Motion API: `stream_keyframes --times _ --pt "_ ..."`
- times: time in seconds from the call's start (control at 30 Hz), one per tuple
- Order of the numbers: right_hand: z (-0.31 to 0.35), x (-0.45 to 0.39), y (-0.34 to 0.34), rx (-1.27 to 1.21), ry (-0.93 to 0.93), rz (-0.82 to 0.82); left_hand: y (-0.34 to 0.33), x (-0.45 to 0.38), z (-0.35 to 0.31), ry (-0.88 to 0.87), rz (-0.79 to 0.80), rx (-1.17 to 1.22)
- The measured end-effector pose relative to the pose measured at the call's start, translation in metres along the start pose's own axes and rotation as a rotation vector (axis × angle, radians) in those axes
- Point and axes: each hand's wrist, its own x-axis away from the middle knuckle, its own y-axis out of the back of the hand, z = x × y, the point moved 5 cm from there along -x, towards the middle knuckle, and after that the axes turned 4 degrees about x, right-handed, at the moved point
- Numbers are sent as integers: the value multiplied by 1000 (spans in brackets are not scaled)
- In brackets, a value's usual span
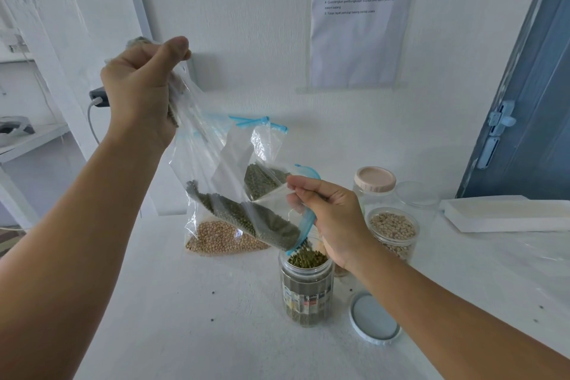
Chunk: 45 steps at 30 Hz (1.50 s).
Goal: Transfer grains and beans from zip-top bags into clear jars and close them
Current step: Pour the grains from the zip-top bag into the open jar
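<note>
- Two hands hold one zip-top bag (pixel 246 213) of green beans tilted over an open clear jar (pixel 307 287) on the white table (pixel 185 302)
- left hand (pixel 140 86) fist-clenched on the bag's raised bottom
- right hand (pixel 327 213) pinches the bag's mouth edge, just above the jar
- jar nearly full of green beans; its lid (pixel 374 318) lies beside it
- another bag (pixel 222 237) with tan beans lies behind

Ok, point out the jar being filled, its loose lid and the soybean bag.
jar being filled (pixel 306 296), head view, on its labelled side wall.
loose lid (pixel 374 318), head view, centre of its inner face.
soybean bag (pixel 216 239), head view, on the beans.
</note>
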Motion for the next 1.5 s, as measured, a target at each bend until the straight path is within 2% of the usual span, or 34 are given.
stream_keyframes --times 1.5 --pt "-2 3 6 30 43 37 -2 1 -5 -17 -1 9"
